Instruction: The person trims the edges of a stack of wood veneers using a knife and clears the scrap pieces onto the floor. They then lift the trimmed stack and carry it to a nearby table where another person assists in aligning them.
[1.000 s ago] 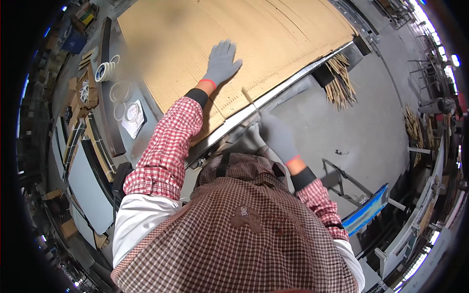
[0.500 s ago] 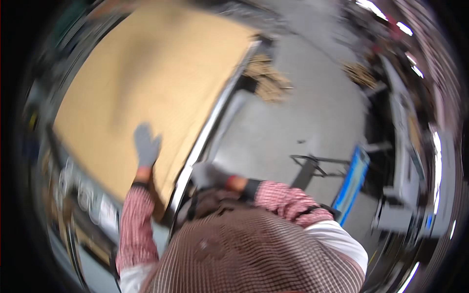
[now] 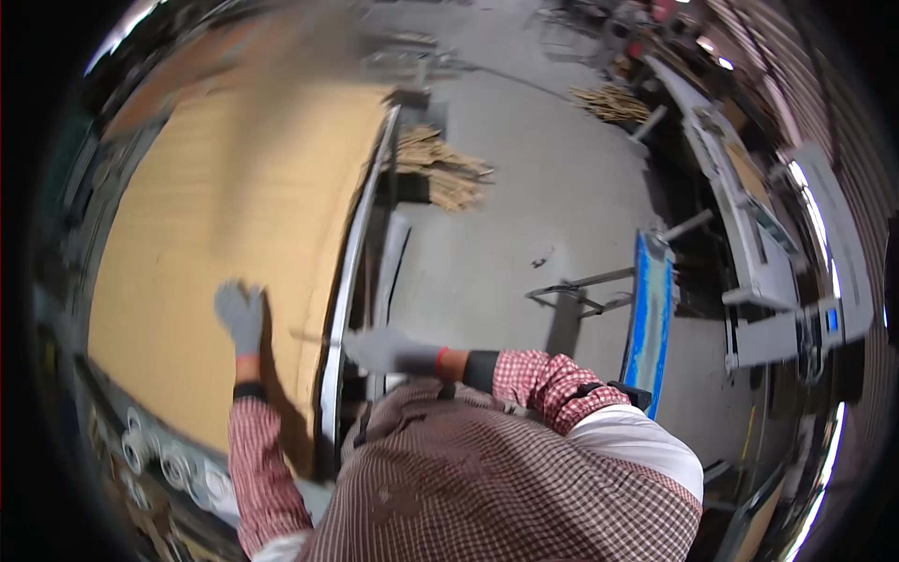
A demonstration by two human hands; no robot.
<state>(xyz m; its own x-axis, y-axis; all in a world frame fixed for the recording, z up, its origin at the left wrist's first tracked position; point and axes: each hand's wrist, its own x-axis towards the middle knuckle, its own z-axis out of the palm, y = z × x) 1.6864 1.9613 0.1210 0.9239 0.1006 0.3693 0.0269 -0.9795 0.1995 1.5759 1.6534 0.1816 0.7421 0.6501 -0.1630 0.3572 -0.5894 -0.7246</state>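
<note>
My left hand, in a grey glove, is over the big tan cardboard sheet, its thumb apart from the fingers. The hand's shadow falls on the board just to its right; whether the palm touches is hard to tell. At the sheet's right edge, above the metal rail, my right hand is closed in a grey glove with a red cuff. From its fingers a thin, blade-like tool points left over the cardboard. Its handle is hidden in the glove.
Cardboard strips lie in a heap on the floor right of the rail, with another pile farther off. A blue bench on black legs stands to the right. Grey machinery lines the far right; rollers sit at lower left.
The view has swung, so the sheet now sits farther left and lower. My left hand is lower and farther left. The thin tool in my right hand has come into sight.
</note>
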